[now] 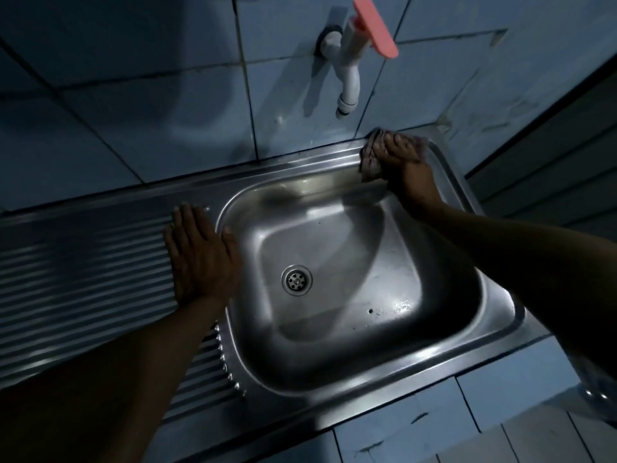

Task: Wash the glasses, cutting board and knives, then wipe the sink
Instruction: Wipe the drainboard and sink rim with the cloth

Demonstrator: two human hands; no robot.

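Blue wall tiles (150, 128) are seen behind a steel sink (334, 372) under a white tap (347, 78). A grey cloth (370, 158) is pressed onto the sink's far rim by the right hand (400, 162), fingers extended. The left hand (200, 255) is laid flat, released, on the ribbed drainboard (83, 262).

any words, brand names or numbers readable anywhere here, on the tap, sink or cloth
None can be read in this view.
Tap: white body with a pink handle, no lettering shows.
Sink: bare steel rim, bowl and ribbed drainboard, no stamp or logo visible.
Cloth: under the right hand at the back rim, no tag or print shows.
Wall tiles: plain, unmarked.
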